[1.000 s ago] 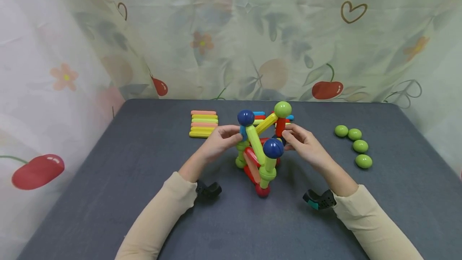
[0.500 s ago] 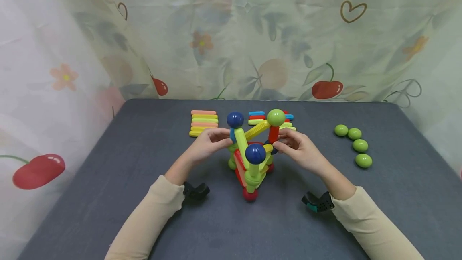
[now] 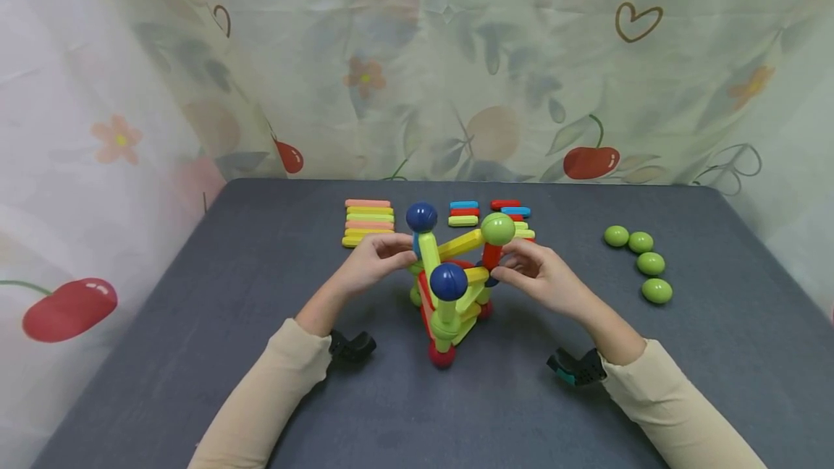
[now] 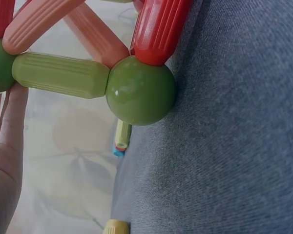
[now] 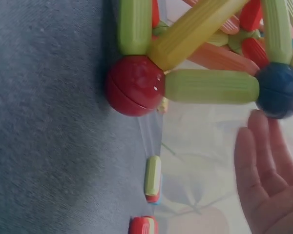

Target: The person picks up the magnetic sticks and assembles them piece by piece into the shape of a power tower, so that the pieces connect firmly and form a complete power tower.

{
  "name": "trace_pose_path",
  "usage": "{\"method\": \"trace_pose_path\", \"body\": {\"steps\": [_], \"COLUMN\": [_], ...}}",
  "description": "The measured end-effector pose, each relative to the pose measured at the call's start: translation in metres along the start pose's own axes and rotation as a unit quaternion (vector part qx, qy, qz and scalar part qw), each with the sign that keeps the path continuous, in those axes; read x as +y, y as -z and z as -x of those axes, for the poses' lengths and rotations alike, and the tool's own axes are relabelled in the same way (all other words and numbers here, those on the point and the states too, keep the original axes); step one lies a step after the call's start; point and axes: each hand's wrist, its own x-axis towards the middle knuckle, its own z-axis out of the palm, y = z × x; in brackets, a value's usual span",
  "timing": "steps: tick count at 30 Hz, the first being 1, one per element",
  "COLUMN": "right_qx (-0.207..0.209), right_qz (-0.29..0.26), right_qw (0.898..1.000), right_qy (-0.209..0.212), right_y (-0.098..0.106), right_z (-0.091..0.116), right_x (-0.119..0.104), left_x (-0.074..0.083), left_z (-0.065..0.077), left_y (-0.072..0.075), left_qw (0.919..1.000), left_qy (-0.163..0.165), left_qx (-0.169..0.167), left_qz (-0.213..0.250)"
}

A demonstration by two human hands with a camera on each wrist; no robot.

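Note:
A frame of magnetic sticks and balls (image 3: 430,255) stands in the middle of the table in the head view, with dark blue and green balls on top. My left hand (image 3: 371,266) pinches its upper left side by the blue stick (image 3: 416,244). My right hand (image 3: 544,277) has thumb and fingers at the red stick (image 3: 491,255) under the top green ball (image 3: 498,229). A lower green ball (image 4: 140,90) shows in the left wrist view. In the right wrist view, fingertips meet a dark blue ball (image 5: 278,90); a red ball (image 5: 136,86) sits at the table surface.
Loose sticks lie in a row (image 3: 368,217) behind my left hand. More short sticks (image 3: 464,212) lie behind the frame, partly covered by it. Several green balls (image 3: 650,263) rest on the right of the dark table (image 3: 195,339). A patterned curtain (image 3: 417,93) hangs behind.
The frame has shifted left and slightly turned, and its top green ball has come lower. My left hand has moved left with it; my right hand has followed, slightly left and down.

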Motion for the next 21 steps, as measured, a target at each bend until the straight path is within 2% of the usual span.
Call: {"method": "trace_pose_path", "body": {"steps": [3,5,9,12,16,21], "right_qx": [-0.032,-0.036,0.010,0.026,0.019,0.020], "right_qz": [-0.016,-0.026,0.004,0.067,0.144,0.219], "right_qw": [0.999,0.997,0.989,0.979,0.970,0.958], "right_qy": [-0.026,-0.060,-0.148,-0.191,-0.194,-0.183], "right_y": [0.010,0.019,0.036,0.041,0.040,0.036], "right_z": [-0.003,-0.007,-0.016,-0.022,-0.028,-0.036], "right_x": [0.005,0.012,0.032,0.048,0.063,0.068], "left_x": [0.000,0.000,0.000,0.000,0.000,0.001], "left_z": [0.001,0.001,0.001,0.001,0.000,-0.001], "left_y": [0.000,0.001,0.000,0.000,-0.001,-0.002], "left_qw": [1.0000,0.9999,0.9998,0.9998,0.9996,0.9994], "left_qy": [0.002,0.003,-0.003,-0.005,0.004,0.015], "left_qx": [-0.001,0.000,-0.001,0.000,0.003,0.008], "left_qz": [-0.008,-0.014,-0.021,-0.022,-0.028,-0.031]}}
